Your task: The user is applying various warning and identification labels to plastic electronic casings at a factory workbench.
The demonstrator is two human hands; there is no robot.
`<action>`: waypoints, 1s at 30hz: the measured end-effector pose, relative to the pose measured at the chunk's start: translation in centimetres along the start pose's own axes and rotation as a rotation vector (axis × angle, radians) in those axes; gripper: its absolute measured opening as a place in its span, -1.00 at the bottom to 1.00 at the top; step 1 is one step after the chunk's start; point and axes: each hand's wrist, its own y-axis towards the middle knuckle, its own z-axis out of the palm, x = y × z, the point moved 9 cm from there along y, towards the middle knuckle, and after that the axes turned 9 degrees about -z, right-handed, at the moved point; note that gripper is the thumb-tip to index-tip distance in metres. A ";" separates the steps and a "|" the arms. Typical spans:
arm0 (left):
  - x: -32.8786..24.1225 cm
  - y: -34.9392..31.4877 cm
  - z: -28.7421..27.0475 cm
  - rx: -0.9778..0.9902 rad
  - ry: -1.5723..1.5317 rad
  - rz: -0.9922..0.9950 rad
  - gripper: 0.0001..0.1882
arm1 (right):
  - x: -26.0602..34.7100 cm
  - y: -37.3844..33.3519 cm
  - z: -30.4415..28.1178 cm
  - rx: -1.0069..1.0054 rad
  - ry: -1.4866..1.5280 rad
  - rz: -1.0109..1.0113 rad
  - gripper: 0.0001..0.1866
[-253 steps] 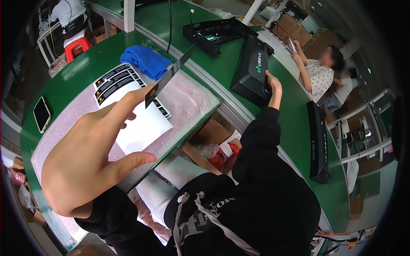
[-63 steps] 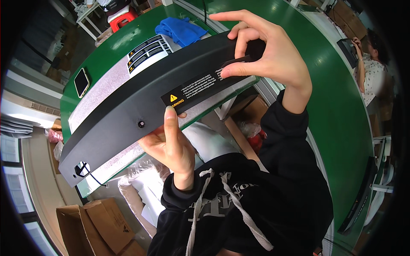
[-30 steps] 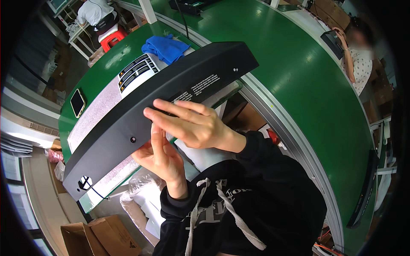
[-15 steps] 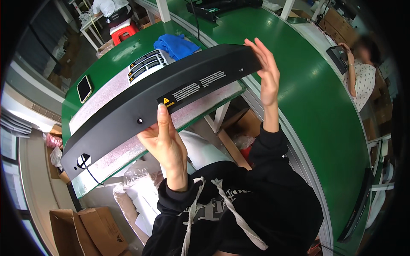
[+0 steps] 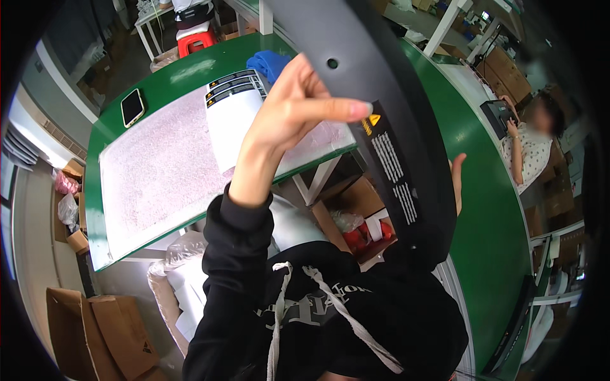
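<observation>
A long, curved black panel stands steeply tilted in front of me, its upper end running out of the picture at the top. My left hand grips its left edge, the thumb pressed at the corner of a label with a yellow warning triangle and white print. Its other fingers are partly hidden at the panel's edge. Behind the right edge, my right hand shows only a finger or thumb and a bit of palm. The panel covers the rest of that hand, close to its lower end. A round hole pierces the panel above my left thumb.
A sheet of black labels, a blue cloth and a phone lie on the green table with its pale mat. Open cartons stand below. A co-worker handles a black part across the right-hand bench.
The panel has swung from lying crosswise to steeply upright, moving right. My left hand has gone up and right with it. My right hand has come down behind the panel.
</observation>
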 end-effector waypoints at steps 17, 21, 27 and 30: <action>-1.6 -7.8 -29.1 -0.876 1.521 -0.571 -0.51 | 4.0 9.2 -5.6 -0.462 -1.241 -0.072 0.02; 0.0 -12.6 -37.3 -1.096 1.272 -0.734 -0.56 | 0.2 14.9 -6.1 -0.506 -1.267 0.062 -0.02; 1.3 -14.9 -39.1 -1.228 0.951 -0.643 -0.68 | -2.8 17.9 -4.5 -0.511 -1.341 0.072 -0.11; -0.7 -14.2 -36.6 -1.250 0.739 -0.402 -0.77 | -4.2 19.2 -4.7 -0.506 -1.344 0.111 -0.14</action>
